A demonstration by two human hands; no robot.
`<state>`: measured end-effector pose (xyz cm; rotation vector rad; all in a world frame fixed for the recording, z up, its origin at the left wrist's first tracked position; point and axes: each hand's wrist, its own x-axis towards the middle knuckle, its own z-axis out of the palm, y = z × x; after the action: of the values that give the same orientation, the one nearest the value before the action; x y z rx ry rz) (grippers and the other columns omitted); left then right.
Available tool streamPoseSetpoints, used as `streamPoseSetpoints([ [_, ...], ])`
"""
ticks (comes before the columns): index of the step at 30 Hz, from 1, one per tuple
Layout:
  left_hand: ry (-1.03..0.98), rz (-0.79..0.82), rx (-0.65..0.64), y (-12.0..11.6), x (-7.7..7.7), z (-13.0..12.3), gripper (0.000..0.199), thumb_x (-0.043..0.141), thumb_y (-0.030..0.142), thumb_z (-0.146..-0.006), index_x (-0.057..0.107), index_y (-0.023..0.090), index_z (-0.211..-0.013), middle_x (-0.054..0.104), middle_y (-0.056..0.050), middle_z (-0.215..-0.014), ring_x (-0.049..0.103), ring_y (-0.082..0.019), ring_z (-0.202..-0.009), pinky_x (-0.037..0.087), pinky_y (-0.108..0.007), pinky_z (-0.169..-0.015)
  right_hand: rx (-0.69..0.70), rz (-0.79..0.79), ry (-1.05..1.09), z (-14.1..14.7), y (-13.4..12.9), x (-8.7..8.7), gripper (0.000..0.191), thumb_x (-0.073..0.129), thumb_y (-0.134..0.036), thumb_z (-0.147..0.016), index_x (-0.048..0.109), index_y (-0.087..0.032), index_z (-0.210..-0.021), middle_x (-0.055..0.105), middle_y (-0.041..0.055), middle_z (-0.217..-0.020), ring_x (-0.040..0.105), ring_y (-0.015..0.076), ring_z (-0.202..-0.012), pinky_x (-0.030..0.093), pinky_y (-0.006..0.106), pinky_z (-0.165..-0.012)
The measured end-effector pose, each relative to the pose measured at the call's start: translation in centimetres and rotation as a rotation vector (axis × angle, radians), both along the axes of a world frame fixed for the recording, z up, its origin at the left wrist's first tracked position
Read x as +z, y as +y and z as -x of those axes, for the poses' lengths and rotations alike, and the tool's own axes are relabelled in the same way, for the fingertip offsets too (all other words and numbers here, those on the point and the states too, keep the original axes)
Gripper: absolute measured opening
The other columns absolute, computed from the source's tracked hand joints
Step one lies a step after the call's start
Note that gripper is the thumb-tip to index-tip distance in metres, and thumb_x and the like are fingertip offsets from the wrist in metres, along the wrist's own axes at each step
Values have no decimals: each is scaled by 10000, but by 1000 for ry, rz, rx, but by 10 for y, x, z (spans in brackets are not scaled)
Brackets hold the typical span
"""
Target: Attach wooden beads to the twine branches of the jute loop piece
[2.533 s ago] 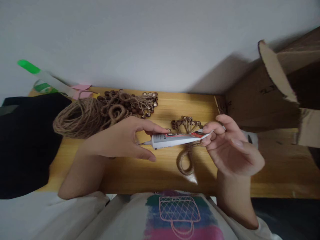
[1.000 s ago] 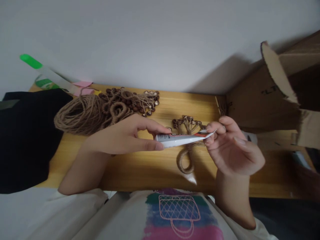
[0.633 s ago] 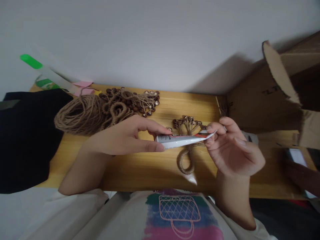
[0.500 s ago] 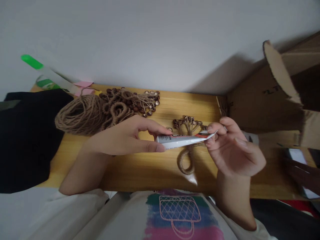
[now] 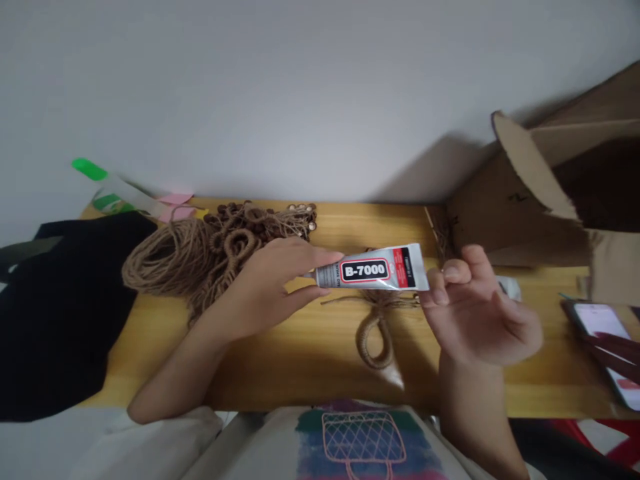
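A silver B-7000 glue tube (image 5: 367, 270) is held level above the table, its label facing up. My left hand (image 5: 267, 283) pinches the tube's nozzle end between thumb and fingers. At the flat crimped end, my right hand (image 5: 475, 307) has its palm turned up, with curled fingers on the tube's edge and the thumb held away. Under the tube lies a wrapped twine loop (image 5: 373, 343) with loose cord ends; its upper part is hidden by the tube.
At the left are a coil of twine (image 5: 167, 257), wrapped loops with brown beads (image 5: 250, 230) and a black cloth (image 5: 65, 320). A cardboard box (image 5: 490, 220) stands at the right. Another person's hand (image 5: 617, 353) is over a phone (image 5: 600, 320) at the far right.
The glue tube has been rolled so its B-7000 label now faces up; before, it showed edge-on. Both hands stay at its two ends. The view has tilted slightly.
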<state>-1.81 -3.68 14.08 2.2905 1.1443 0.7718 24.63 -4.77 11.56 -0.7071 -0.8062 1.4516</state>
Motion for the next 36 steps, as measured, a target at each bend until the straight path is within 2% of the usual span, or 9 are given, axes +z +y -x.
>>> streamPoseSetpoints([
  [4, 117, -272, 47, 14, -21, -3, 309, 574, 248, -920, 626, 198, -1221, 725, -72, -1131, 655, -203, -1031, 476, -346, -936, -88, 25, 37, -14, 5, -11, 294, 672, -377, -707, 723, -275, -978, 636, 18, -730, 512, 144, -590, 473, 302, -554],
  [6, 154, -283, 46, 32, -34, -11, 317, 573, 243, -917, 630, 160, -1217, 725, -95, -1129, 653, -219, -1038, 475, -360, -934, -118, 30, 47, -21, 9, -18, 292, 658, -364, -708, 729, -269, -975, 636, 23, -722, 523, 150, -613, 467, 302, -564],
  [8, 153, -239, 50, 59, -47, -27, 335, 609, 250, -889, 642, 161, -1210, 720, -100, -1143, 655, -235, -1030, 484, -369, -912, -141, 29, 73, -26, 13, -26, 285, 657, -340, -697, 735, -260, -959, 642, 23, -711, 529, 145, -613, 464, 298, -581],
  [12, 237, -6, 76, 118, -70, -72, 371, 650, 198, -845, 652, 203, -1216, 691, -79, -1215, 627, -240, -1110, 457, -366, -985, -157, 82, 130, -29, 20, -41, 272, 671, -327, -662, 736, -248, -914, 650, 15, -701, 534, 131, -600, 447, 278, -581],
  [16, 287, 72, 57, 149, -87, -98, 377, 663, 174, -818, 672, 196, -1194, 705, -92, -1178, 639, -258, -1098, 463, -370, -992, -127, 120, 149, -30, 21, -49, 259, 649, -329, -678, 717, -240, -911, 615, 12, -661, 529, 142, -604, 436, 287, -575],
  [19, 287, 83, 52, 154, -95, -100, 373, 664, 181, -812, 682, 208, -1184, 709, -84, -1171, 645, -257, -1094, 472, -360, -987, -139, 120, 169, -33, 20, -49, 259, 639, -321, -674, 702, -232, -910, 607, 10, -667, 522, 138, -602, 435, 289, -571],
  [25, 278, 113, 56, 152, -96, -100, 408, 645, 185, -828, 652, 176, -1236, 702, -91, -1181, 650, -232, -1057, 487, -327, -969, -142, 124, 201, -34, 18, -46, 251, 624, -309, -659, 701, -227, -884, 613, 11, -657, 524, 137, -593, 439, 288, -553],
  [30, 282, 110, 37, 152, -99, -103, 380, 662, 193, -817, 672, 156, -1195, 713, -101, -1135, 629, -255, -1055, 480, -365, -972, -123, 130, 236, -34, 17, -47, 251, 652, -307, -650, 707, -223, -880, 618, 2, -637, 532, 122, -590, 450, 258, -555],
  [36, 239, 31, 31, 140, -85, -96, 572, 720, 233, -783, 554, 109, -1316, 574, -147, -1358, 493, -287, -1268, 367, -411, -1110, -118, 154, 193, -31, 18, -51, 137, 747, -299, -674, 659, -211, -734, 598, -25, -614, 521, 92, -572, 445, 214, -544],
])
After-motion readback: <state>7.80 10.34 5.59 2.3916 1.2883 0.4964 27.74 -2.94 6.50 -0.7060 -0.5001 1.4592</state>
